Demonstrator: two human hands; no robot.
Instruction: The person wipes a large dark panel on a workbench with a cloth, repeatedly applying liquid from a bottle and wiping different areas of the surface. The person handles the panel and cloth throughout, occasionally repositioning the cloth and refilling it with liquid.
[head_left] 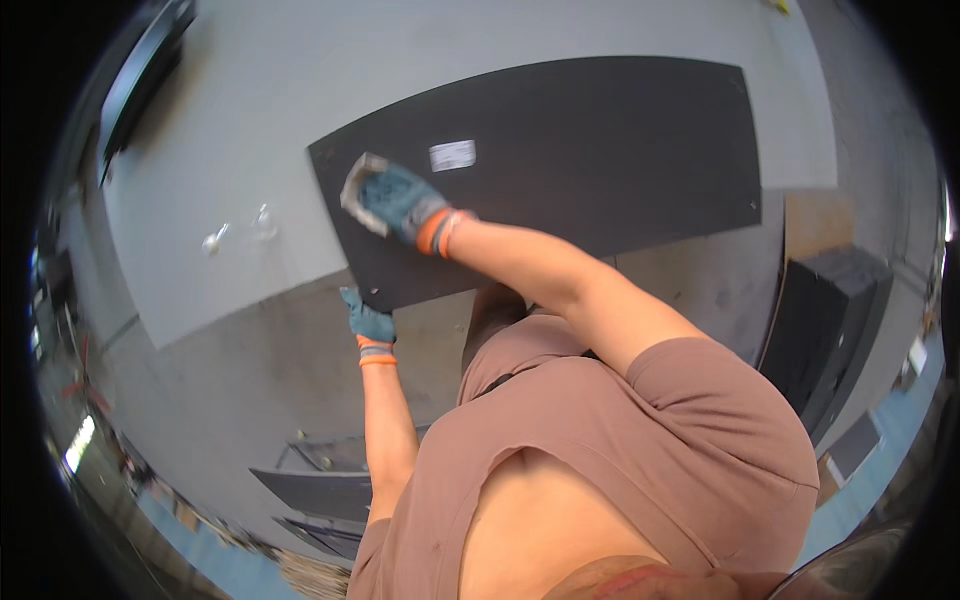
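Observation:
A large flat dark grey panel (pixel 600 150) lies across a pale table, with a white label (pixel 453 156) stuck on it. My right hand (pixel 398 200), in a blue-grey glove with an orange cuff, presses a whitish cloth (pixel 358 200) on the panel's left part; it is slightly blurred. At the panel's near left corner my left hand (pixel 370 322), gloved alike, grips the edge. Its fingers are partly hidden by the panel.
The pale table (pixel 270 80) bears a clear plastic bottle (pixel 265 222) and a small white item (pixel 213 240) left of the panel. A long dark glossy piece (pixel 145 80) is at the far left. Stacked dark panels (pixel 825 315) stand at right, and more dark panels (pixel 315 492) lie behind my left arm.

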